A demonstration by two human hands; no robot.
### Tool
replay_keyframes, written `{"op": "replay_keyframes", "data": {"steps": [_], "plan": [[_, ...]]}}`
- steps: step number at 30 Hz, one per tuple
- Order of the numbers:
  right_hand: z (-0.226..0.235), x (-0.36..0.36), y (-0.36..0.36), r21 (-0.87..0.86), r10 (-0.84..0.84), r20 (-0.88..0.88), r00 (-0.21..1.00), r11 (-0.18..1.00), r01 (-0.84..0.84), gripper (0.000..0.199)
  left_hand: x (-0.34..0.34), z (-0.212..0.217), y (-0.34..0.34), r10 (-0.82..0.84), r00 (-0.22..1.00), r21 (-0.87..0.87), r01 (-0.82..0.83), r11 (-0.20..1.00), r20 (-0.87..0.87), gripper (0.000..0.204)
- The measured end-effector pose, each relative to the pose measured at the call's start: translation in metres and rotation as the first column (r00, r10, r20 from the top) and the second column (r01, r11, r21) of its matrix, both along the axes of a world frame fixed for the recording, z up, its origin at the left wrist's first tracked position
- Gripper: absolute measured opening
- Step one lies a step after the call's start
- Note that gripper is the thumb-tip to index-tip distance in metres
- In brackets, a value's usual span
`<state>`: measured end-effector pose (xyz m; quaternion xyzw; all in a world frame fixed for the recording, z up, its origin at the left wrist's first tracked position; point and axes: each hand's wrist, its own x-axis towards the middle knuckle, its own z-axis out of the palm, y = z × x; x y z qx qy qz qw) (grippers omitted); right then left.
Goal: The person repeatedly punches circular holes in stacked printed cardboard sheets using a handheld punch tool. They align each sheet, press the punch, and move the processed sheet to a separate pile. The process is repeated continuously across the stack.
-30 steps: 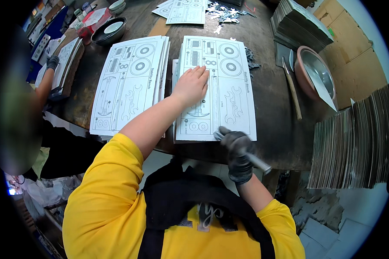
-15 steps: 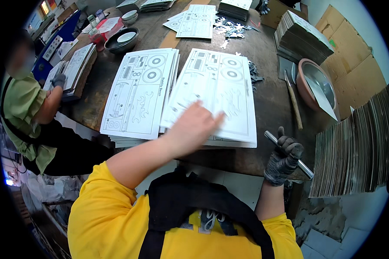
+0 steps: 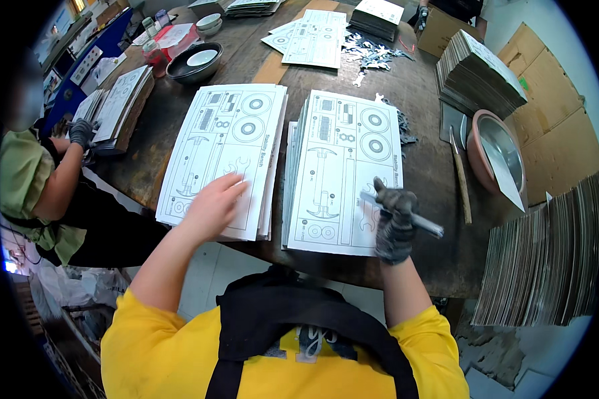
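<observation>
Two stacks of white printed cards with line drawings of tools lie side by side before me at the table's near edge. My left hand (image 3: 213, 207), bare, rests on the lower right part of the left stack (image 3: 223, 149), its fingers stretched out. My right hand (image 3: 395, 223), in a dark grey glove, is wrapped around a shiny metal rod (image 3: 428, 226). It is over the lower right corner of the right stack (image 3: 339, 173), hiding part of a wrench drawing. The rod sticks out on both sides of the glove.
Loose metal wrenches (image 3: 373, 54) lie beyond the stacks. To the right are a wooden-handled tool (image 3: 460, 183), a pinkish bowl (image 3: 474, 149) and stacked boards (image 3: 546, 259). A dark bowl (image 3: 174, 69) stands far left. A co-worker in green (image 3: 23, 179) handles cards at the left.
My left hand has gone from the right stack to the left one. My right hand has moved left with the rod, over the right stack, whose tilted top card now lies straighter.
</observation>
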<state>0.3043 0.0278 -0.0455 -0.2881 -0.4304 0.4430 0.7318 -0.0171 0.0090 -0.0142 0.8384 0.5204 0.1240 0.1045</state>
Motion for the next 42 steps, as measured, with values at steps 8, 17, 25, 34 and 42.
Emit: {"op": "replay_keyframes", "data": {"steps": [8,17,25,34,42], "plan": [[-0.039,-0.022,0.092,0.095,0.101,0.055,0.993,0.990,-0.106,0.033,0.144,-0.065,0.108,-0.151,0.985,0.212,0.131,0.968,0.079,0.048],[-0.012,-0.030,0.002,-0.495,0.134,0.219,0.966,0.869,-0.008,0.030,0.150,-0.080,0.109,-0.101,0.994,0.264,0.090,0.960,0.029,0.045],[-0.010,-0.023,-0.098,0.032,0.130,0.439,0.889,0.987,-0.160,0.023,0.152,-0.069,0.107,-0.072,0.997,0.195,0.078,0.978,-0.035,0.044],[0.016,0.021,-0.096,-0.036,-0.195,0.100,0.976,0.979,0.199,0.048,0.159,-0.035,-0.011,-0.522,0.853,0.154,0.512,0.845,0.031,0.036],[0.033,0.061,-0.088,0.219,-0.273,0.074,0.959,0.943,0.252,0.040,0.140,0.014,-0.021,-0.439,0.894,0.241,0.448,0.861,-0.090,0.048]]}}
